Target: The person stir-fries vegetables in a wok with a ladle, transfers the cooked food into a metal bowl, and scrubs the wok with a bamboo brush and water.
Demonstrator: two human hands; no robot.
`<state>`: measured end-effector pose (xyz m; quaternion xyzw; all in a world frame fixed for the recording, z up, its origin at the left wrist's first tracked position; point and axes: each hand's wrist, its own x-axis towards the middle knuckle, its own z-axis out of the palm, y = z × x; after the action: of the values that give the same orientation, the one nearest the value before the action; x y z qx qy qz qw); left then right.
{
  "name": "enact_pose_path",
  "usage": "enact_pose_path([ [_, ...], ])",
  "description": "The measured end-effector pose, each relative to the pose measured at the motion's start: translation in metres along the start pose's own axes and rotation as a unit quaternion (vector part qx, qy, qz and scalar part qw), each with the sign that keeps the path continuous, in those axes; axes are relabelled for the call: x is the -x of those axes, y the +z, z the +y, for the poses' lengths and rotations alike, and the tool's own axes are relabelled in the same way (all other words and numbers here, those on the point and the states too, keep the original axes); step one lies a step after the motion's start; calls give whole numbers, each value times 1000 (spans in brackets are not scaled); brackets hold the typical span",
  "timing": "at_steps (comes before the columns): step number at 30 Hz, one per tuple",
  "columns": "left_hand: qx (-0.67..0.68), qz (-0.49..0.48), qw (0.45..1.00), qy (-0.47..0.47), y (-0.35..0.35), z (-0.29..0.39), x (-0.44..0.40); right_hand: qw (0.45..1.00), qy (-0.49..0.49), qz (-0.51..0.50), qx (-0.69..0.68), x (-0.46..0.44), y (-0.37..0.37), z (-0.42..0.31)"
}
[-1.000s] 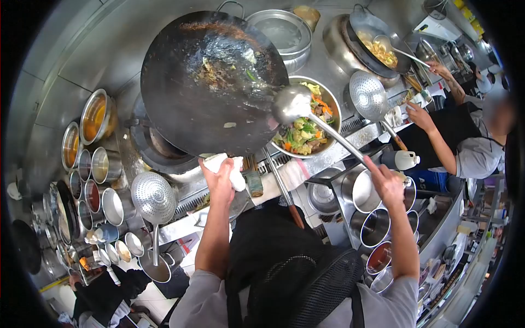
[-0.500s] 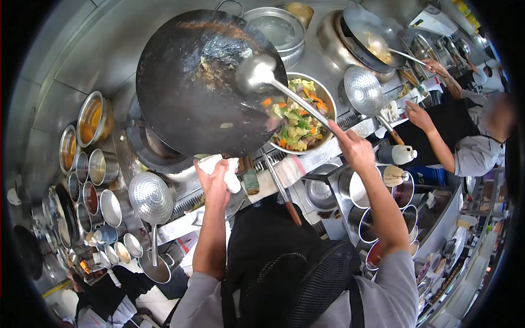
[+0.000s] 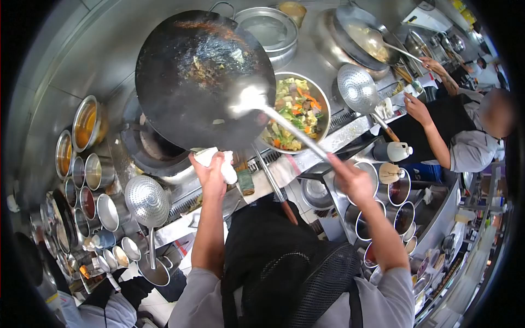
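My left hand is closed on a folded white cloth, pressed against the near edge of a large black wok. The wok is tilted up on its side, with burnt-on residue and a few scraps inside. My right hand grips the handle of a steel ladle, whose bowl, blurred by motion, is over the wok's inner face. Just right of the wok stands a round steel pan full of mixed vegetables, with orange and green pieces.
A wok burner lies under the tilted wok. Two perforated skimmers flank me. Several sauce pots stand at left. A lidded-looking steel pot is behind. At right, a co-worker stirs another wok.
The ladle and my right hand have moved down and slightly left. Vegetables falling from the wok's edge before now lie in the steel pan. The wok stays tilted in my left hand.
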<state>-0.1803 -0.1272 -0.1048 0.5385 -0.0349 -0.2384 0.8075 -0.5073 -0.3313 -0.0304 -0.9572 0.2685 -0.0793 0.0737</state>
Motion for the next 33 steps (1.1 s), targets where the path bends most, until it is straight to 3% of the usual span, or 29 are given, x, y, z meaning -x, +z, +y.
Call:
enact_pose_path([
  [1,-5,5,1000,4,4,4,2,998,-24,26,-55,-9,20,-13],
  [5,7,-11,1000,0,9,13,1,999,-47,15,-16,-1,59,-7],
  [13,-1,-8,1000,4,6,20,-3,982,-13,36,187,54,-30,77],
  [16,-16,-9,1000,10,-2,13,-3,984,-10,42,175,45,-37,67],
  [19,0,-16,1000,1,-7,9,-3,994,-26,59,86,9,-6,37],
  [22,16,-19,1000,-13,-12,10,1,995,-33,20,90,-18,31,28],
  [27,19,-39,999,7,-26,5,-6,985,-33,-25,169,16,-3,81],
  [33,-1,-6,1000,-9,-23,13,-5,980,-17,21,196,48,-77,94],
])
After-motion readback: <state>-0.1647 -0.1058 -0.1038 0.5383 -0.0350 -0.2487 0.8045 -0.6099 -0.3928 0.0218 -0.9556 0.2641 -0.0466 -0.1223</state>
